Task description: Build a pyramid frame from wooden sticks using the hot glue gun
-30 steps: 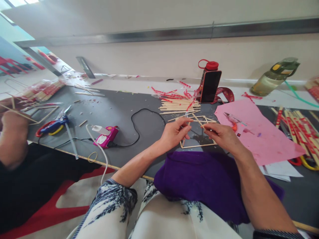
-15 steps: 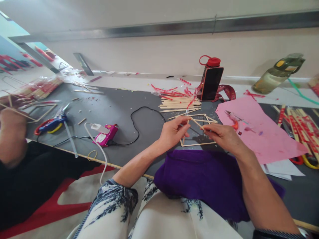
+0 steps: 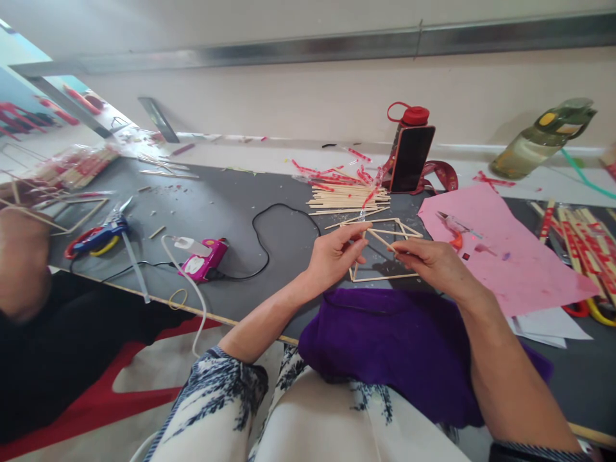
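A thin wooden stick [image 3: 380, 240] slants between my two hands. My left hand [image 3: 338, 255] pinches its upper left end between thumb and fingers, at a corner of a frame of joined sticks [image 3: 382, 279]. Closed on the lower right end of that stick is my right hand [image 3: 436, 264]. The stick frame rests on the grey table, partly hidden behind both hands. Just beyond it lies a pile of loose wooden sticks [image 3: 346, 200]. A purple cloth [image 3: 389, 353] is bunched below my hands at the table's edge.
Right of my hands, a tool with a pointed tip and orange part [image 3: 455, 234] lies on pink paper [image 3: 510, 269]. Behind stand a phone [image 3: 412, 160] and a red-capped bottle [image 3: 414, 115]. Leftward are a magenta power adapter [image 3: 205, 260], pliers [image 3: 101, 237] and another person's arm [image 3: 24, 263].
The view has shifted slightly. Both hands keep the same hold on the stick, with hardly any visible movement.
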`<state>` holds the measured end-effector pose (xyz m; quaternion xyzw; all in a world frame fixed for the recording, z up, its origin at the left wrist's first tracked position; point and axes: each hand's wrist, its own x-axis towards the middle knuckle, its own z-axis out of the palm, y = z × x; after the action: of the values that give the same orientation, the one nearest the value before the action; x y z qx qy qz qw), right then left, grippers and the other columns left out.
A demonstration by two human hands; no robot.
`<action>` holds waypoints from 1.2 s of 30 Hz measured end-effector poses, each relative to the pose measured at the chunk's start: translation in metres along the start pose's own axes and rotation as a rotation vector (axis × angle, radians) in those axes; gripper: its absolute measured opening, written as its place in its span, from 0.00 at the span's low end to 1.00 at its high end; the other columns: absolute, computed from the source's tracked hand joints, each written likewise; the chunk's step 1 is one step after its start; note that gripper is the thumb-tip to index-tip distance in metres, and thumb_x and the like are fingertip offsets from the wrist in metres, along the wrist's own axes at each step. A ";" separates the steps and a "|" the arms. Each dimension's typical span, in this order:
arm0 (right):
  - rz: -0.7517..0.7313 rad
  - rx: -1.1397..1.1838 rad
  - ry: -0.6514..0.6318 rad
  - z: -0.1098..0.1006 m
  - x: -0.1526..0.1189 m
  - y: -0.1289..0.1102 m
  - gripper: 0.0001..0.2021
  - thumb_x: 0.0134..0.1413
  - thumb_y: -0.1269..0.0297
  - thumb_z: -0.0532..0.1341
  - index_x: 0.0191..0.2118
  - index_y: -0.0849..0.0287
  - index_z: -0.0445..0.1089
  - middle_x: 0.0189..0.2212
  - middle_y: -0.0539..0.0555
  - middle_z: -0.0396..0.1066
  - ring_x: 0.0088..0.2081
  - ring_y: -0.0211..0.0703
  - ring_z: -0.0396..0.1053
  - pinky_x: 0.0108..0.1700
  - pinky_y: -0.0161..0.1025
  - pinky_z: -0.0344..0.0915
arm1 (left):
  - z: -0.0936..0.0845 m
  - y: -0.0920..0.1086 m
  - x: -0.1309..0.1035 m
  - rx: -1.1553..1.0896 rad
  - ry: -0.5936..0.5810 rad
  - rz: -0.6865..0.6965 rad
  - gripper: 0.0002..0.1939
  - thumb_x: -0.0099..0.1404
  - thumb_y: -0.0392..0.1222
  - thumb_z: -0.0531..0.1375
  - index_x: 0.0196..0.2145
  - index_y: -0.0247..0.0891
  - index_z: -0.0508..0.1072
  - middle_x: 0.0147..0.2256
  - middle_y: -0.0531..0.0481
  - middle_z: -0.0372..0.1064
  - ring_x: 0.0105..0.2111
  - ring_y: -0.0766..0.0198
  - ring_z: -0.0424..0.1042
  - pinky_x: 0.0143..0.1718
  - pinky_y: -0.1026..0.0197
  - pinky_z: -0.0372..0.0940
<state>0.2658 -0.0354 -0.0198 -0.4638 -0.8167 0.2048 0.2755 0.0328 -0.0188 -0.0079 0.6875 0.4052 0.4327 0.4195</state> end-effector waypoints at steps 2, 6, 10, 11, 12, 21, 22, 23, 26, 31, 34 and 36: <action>0.001 -0.007 -0.012 0.000 0.000 0.000 0.11 0.61 0.66 0.55 0.45 0.52 0.72 0.40 0.51 0.76 0.40 0.42 0.73 0.41 0.37 0.67 | 0.000 0.000 0.000 -0.002 0.004 -0.001 0.18 0.65 0.45 0.58 0.50 0.38 0.73 0.38 0.48 0.74 0.25 0.71 0.76 0.24 0.72 0.68; -0.001 -0.025 -0.018 0.000 0.001 0.000 0.11 0.62 0.64 0.54 0.45 0.53 0.73 0.39 0.51 0.76 0.39 0.42 0.74 0.40 0.36 0.67 | 0.000 -0.001 0.001 -0.009 0.012 0.004 0.17 0.65 0.46 0.57 0.49 0.37 0.73 0.38 0.47 0.75 0.24 0.72 0.75 0.24 0.73 0.68; -0.012 -0.037 -0.017 0.000 0.001 0.000 0.12 0.62 0.65 0.54 0.46 0.53 0.73 0.41 0.51 0.76 0.41 0.42 0.74 0.41 0.36 0.67 | -0.001 -0.001 0.001 -0.016 0.017 0.006 0.17 0.65 0.46 0.58 0.48 0.36 0.74 0.37 0.48 0.75 0.23 0.72 0.75 0.23 0.73 0.67; -0.014 -0.039 -0.018 0.000 0.001 0.000 0.11 0.62 0.65 0.54 0.46 0.53 0.72 0.41 0.51 0.76 0.41 0.42 0.74 0.41 0.36 0.67 | -0.001 -0.001 0.002 -0.015 0.019 0.008 0.17 0.65 0.46 0.58 0.47 0.36 0.74 0.36 0.48 0.75 0.23 0.71 0.75 0.23 0.73 0.68; -0.016 -0.042 -0.020 0.000 0.001 0.000 0.11 0.62 0.65 0.54 0.46 0.53 0.72 0.41 0.51 0.76 0.41 0.42 0.73 0.40 0.36 0.67 | -0.001 -0.001 0.002 -0.013 0.021 0.011 0.17 0.65 0.46 0.58 0.47 0.36 0.74 0.35 0.48 0.75 0.23 0.71 0.75 0.24 0.73 0.68; -0.015 -0.060 -0.022 0.000 0.001 -0.001 0.11 0.62 0.66 0.55 0.46 0.55 0.72 0.40 0.51 0.76 0.40 0.40 0.73 0.40 0.34 0.66 | -0.001 0.000 0.004 -0.026 0.036 0.018 0.14 0.63 0.45 0.60 0.44 0.36 0.75 0.35 0.49 0.76 0.22 0.72 0.75 0.23 0.73 0.68; -0.017 -0.058 -0.020 0.000 0.001 -0.001 0.11 0.62 0.66 0.55 0.46 0.55 0.72 0.40 0.51 0.76 0.40 0.40 0.73 0.40 0.34 0.66 | 0.000 0.000 0.004 -0.029 0.038 0.016 0.14 0.63 0.45 0.60 0.44 0.36 0.75 0.35 0.49 0.76 0.22 0.72 0.74 0.23 0.73 0.68; -0.019 -0.055 -0.018 0.000 0.000 -0.001 0.11 0.62 0.66 0.55 0.46 0.54 0.72 0.40 0.51 0.76 0.40 0.40 0.73 0.40 0.34 0.66 | 0.000 0.001 0.004 -0.032 0.042 0.015 0.14 0.63 0.45 0.60 0.43 0.36 0.75 0.35 0.49 0.76 0.21 0.72 0.74 0.23 0.73 0.68; -0.024 -0.049 -0.023 0.000 0.000 -0.001 0.11 0.63 0.65 0.54 0.45 0.54 0.72 0.40 0.51 0.76 0.40 0.40 0.73 0.40 0.35 0.67 | 0.000 0.001 0.005 -0.043 0.055 0.014 0.14 0.63 0.46 0.60 0.42 0.36 0.76 0.35 0.49 0.76 0.21 0.72 0.74 0.22 0.72 0.68; -0.018 -0.053 -0.025 0.000 0.000 -0.001 0.11 0.62 0.66 0.54 0.45 0.54 0.72 0.41 0.51 0.76 0.41 0.41 0.74 0.41 0.35 0.67 | 0.000 -0.001 0.005 -0.057 0.062 0.019 0.13 0.62 0.45 0.61 0.42 0.36 0.76 0.31 0.50 0.76 0.20 0.72 0.73 0.23 0.72 0.69; -0.011 -0.051 -0.032 0.000 0.001 -0.001 0.11 0.62 0.66 0.54 0.45 0.54 0.72 0.41 0.51 0.76 0.41 0.41 0.74 0.40 0.35 0.67 | 0.000 -0.001 0.006 -0.058 0.065 0.025 0.13 0.62 0.46 0.61 0.41 0.36 0.76 0.30 0.51 0.76 0.20 0.72 0.73 0.22 0.72 0.68; -0.010 -0.052 -0.035 0.000 0.001 -0.001 0.11 0.62 0.66 0.54 0.45 0.54 0.72 0.41 0.51 0.76 0.41 0.41 0.74 0.40 0.35 0.67 | -0.001 -0.001 0.006 -0.051 0.067 0.033 0.13 0.62 0.46 0.61 0.40 0.36 0.76 0.30 0.51 0.76 0.20 0.72 0.73 0.22 0.72 0.68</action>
<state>0.2654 -0.0351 -0.0193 -0.4632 -0.8287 0.1903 0.2500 0.0341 -0.0125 -0.0067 0.6683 0.3967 0.4722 0.4159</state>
